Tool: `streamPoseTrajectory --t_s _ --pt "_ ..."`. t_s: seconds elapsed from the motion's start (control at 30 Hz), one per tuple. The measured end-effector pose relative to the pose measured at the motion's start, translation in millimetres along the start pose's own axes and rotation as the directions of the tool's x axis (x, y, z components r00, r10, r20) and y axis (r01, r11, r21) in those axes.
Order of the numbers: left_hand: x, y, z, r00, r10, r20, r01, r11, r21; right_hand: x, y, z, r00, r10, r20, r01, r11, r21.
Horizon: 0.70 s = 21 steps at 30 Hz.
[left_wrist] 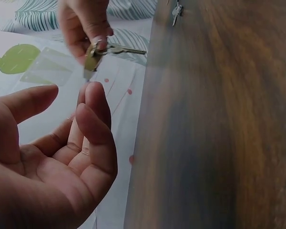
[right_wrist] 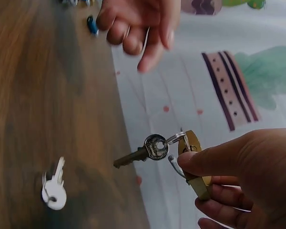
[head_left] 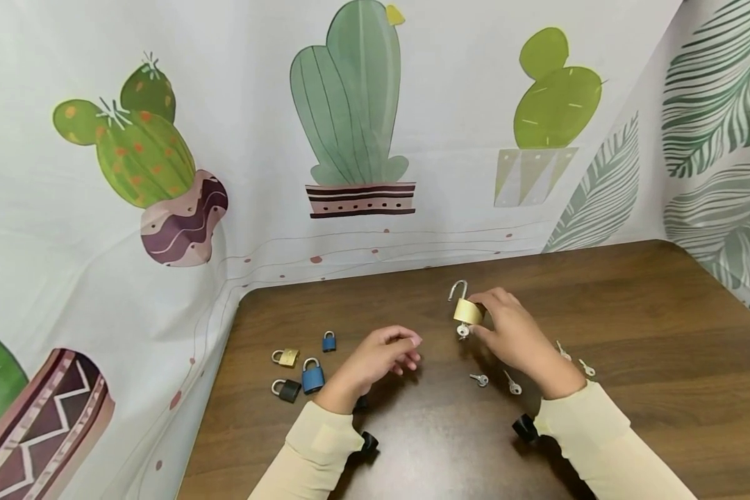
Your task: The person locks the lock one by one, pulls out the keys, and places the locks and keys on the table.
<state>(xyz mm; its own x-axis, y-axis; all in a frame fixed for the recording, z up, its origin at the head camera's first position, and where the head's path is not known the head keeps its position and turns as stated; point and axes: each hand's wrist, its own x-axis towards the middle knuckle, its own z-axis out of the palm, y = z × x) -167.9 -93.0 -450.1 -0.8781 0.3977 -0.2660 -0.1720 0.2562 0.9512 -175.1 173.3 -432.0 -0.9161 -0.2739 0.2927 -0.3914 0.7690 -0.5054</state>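
My right hand [head_left: 512,330] pinches a brass padlock [head_left: 468,312] between thumb and fingers, above the table. The padlock's shackle stands open and points upward in the head view. A small ring at the keyhole side carries a hanging key [right_wrist: 155,146], clearest in the right wrist view. To the left, apart from the padlock, my left hand [head_left: 384,354] hovers with relaxed, loosely bent fingers. Nothing lies in its palm in the left wrist view.
Left of my left hand lie a brass padlock [head_left: 285,357], a black padlock [head_left: 285,390], a blue padlock [head_left: 313,376] and a smaller blue padlock [head_left: 329,341]. Several loose keys [head_left: 514,385] lie near my right forearm on the wooden table [head_left: 425,444]. A cactus-printed cloth [head_left: 450,139] hangs behind.
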Motion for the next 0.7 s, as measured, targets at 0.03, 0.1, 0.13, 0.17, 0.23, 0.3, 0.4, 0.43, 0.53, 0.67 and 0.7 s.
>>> streamPoseTrajectory --t_s 0.03,0.1,0.13,0.17,0.23,0.3,0.4,0.43,0.53,0.67,0.7 --pt "-0.1 0.5 0.8 1.000 0.001 0.002 -0.001 1.000 0.000 -0.7 -4 -1 1.000 -0.006 0.001 0.006 1.000 0.001" --pt "-0.7 1.7 2.7 1.000 0.006 0.009 -0.006 1.000 -0.002 -1.6 -10 -1 1.000 -0.017 0.006 0.017 1.000 0.006" --pt "-0.9 2.3 3.7 1.000 0.009 0.014 -0.009 1.000 -0.003 -2.1 -13 -1 1.000 -0.023 0.009 0.023 1.000 0.008" --pt "-1.2 3.0 4.9 1.000 0.014 0.019 -0.014 1.000 -0.004 -2.6 -16 -2 1.000 -0.026 0.013 0.026 1.000 0.011" --pt "-2.2 4.6 7.5 0.999 0.021 0.031 -0.021 1.000 -0.009 -3.8 -22 -1 0.999 -0.035 0.021 0.034 0.999 0.014" --pt "-3.2 6.5 10.1 0.998 0.029 0.048 -0.029 0.999 -0.016 -4.8 -26 0 0.999 -0.046 0.029 0.045 0.999 0.013" --pt "-3.8 8.9 13.9 0.997 0.033 0.067 -0.032 0.999 -0.024 -6.5 -32 1 0.997 -0.061 0.038 0.061 0.998 0.010" --pt "-3.6 9.2 14.9 0.997 0.035 0.071 -0.033 0.999 -0.026 -7.0 -34 2 0.997 -0.068 0.039 0.067 0.998 0.011" --pt "-3.8 10.6 17.6 0.996 0.043 0.074 -0.041 0.999 -0.030 -9.0 -40 3 0.996 -0.083 0.046 0.082 0.997 0.015" --pt "-4.9 11.5 19.7 0.995 0.056 0.083 -0.054 0.998 -0.031 -11.5 -47 6 0.991 -0.121 0.050 0.120 0.993 0.021" --pt "-5.0 11.3 20.0 0.995 0.058 0.083 -0.056 0.998 -0.029 -12.2 -49 7 0.990 -0.130 0.051 0.129 0.991 0.021"
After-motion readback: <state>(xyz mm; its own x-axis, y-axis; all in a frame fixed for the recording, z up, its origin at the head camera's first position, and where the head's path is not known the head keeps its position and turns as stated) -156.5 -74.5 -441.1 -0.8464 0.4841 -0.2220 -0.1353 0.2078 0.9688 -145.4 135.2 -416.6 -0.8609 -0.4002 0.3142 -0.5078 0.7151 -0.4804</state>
